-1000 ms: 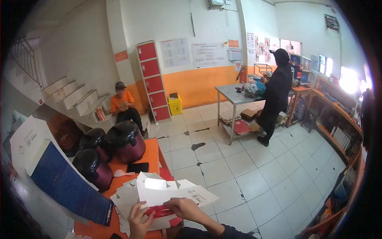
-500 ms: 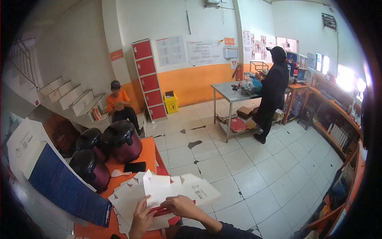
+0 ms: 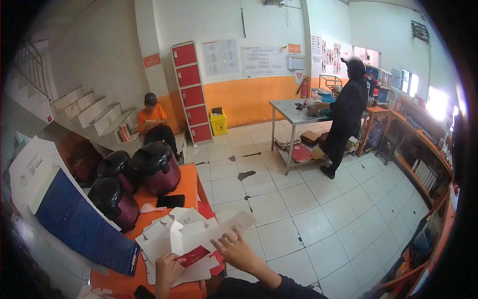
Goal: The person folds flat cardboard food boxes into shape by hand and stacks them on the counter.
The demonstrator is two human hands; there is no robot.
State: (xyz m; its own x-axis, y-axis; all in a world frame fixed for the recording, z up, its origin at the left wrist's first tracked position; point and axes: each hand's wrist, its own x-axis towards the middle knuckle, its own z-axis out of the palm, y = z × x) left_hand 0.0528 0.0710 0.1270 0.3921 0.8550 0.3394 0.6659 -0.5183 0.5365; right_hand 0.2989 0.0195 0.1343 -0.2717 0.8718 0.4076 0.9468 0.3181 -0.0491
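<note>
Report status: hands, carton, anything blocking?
Left hand at carton, by red panel. Right hand open, near blurred flap. Carton not closed. Spoon beyond, apparently not in the way.

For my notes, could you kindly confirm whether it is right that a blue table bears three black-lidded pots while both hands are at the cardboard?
Not quite: the head view shows the table is orange, not blue. It does bear three black-lidded pots, and the left hand and right hand are at the cardboard.
</note>
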